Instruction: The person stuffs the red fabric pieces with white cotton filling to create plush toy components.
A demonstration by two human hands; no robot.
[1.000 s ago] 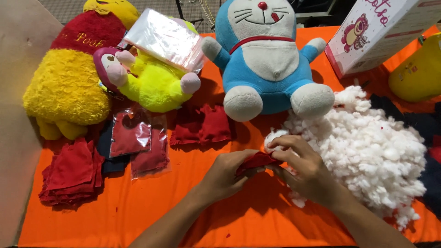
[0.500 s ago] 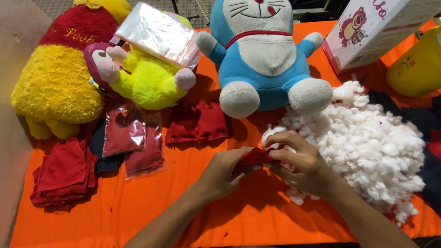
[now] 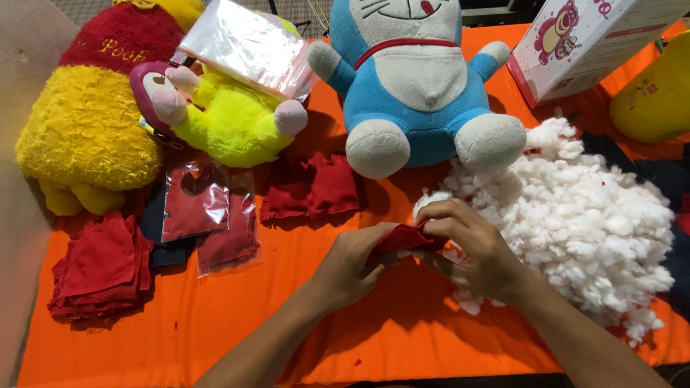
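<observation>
1. The left hand [image 3: 352, 262] and right hand [image 3: 474, 248] meet, both pinching a small red cloth [image 3: 402, 236] held between them.
2. White stuffing [image 3: 589, 223] lies heaped just right of the right hand, touching it.
3. A blue plush [image 3: 420, 86] sits beyond the hands.
4. Red cloth pieces [image 3: 313, 187] lie beyond the left hand; bagged ones [image 3: 198, 208] and a red stack [image 3: 100, 266] sit farther left.
</observation>
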